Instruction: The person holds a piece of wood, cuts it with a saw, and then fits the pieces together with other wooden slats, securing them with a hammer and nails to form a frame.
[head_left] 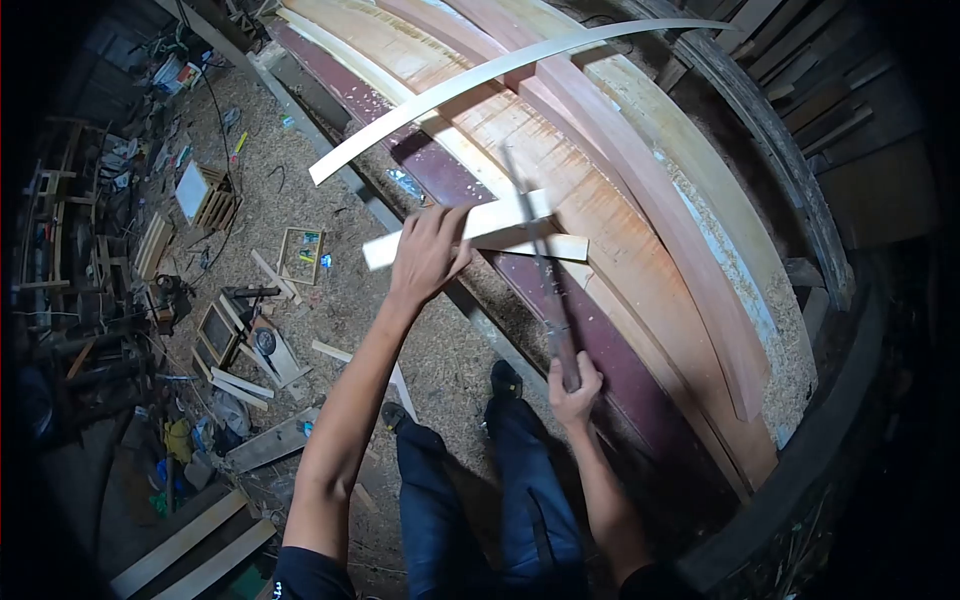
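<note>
My left hand [428, 250] is wrapped over a pale wooden strip [505, 214], which lies across the edge of the bench. A second short piece of wood [560, 247] sits just beneath the strip's right part. In my right hand [575, 385] is the dark handle of a long, narrow tool [545, 275], perhaps a saw. Its blade crosses the strip near the right end and is slightly blurred. Under both pieces are a maroon board [640, 390] and reddish planks [590, 190].
A long, thin curved strip [440, 95] spans the upper bench. Curved boards [650, 180] fill the right side, with shavings on them. On the littered floor at left are a small wooden stool [208, 198], a wooden frame [300, 255] and offcuts [242, 388].
</note>
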